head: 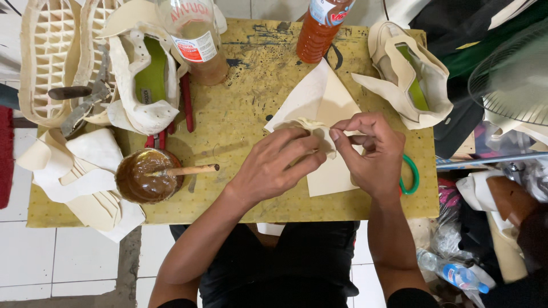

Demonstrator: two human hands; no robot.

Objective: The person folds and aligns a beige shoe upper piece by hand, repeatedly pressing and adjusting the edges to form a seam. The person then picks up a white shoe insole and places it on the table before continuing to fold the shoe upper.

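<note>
A cream leather-like piece [322,108] lies on a yellow work board [240,114]. My left hand [274,165] presses down on its folded near edge. My right hand [371,151] pinches the same folded edge between thumb and forefinger, right beside the left fingertips. A green ring [412,177] shows under my right hand.
A bowl of brown glue [145,178] with a wooden stick stands at the board's left. Two plastic bottles [197,40] [322,25] stand at the back. Cream shoe uppers on green lasts [145,80] [411,74] lie left and right. Soles, pincers and cut pieces crowd the left edge.
</note>
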